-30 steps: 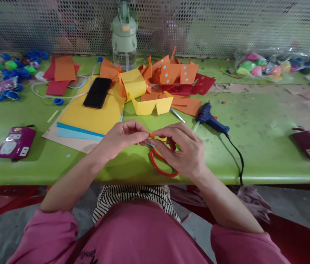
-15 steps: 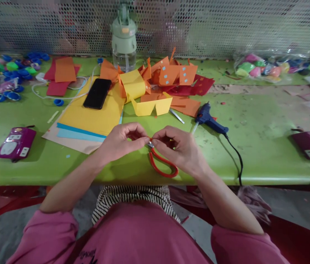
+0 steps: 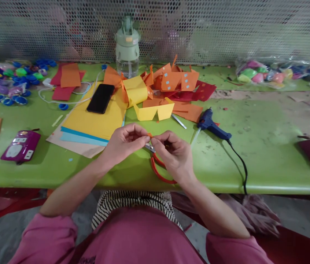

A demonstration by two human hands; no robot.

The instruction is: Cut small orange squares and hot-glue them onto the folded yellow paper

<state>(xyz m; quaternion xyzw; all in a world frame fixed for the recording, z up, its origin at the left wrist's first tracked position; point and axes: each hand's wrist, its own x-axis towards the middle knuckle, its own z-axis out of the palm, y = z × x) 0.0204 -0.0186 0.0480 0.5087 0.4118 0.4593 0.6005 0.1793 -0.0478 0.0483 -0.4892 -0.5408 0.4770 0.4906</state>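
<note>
Over the near side of the worktop [image 3: 270, 156], a small orange piece [image 3: 150, 135], mostly hidden, sits between left grip [image 3: 126, 140] and right grip [image 3: 175, 156], both pinched on it, near the scissors [image 3: 150, 147]. Probably paper: light, pliable, easily creased or torn; edge hold, slight pressure advised.

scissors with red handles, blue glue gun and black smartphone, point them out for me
Red-handled scissors [image 3: 151, 148]: head view, metal part near the pivot
Blue glue gun [image 3: 213, 127]: head view, middle of the body
Black smartphone [image 3: 100, 98]: head view, centre of the screen
</note>
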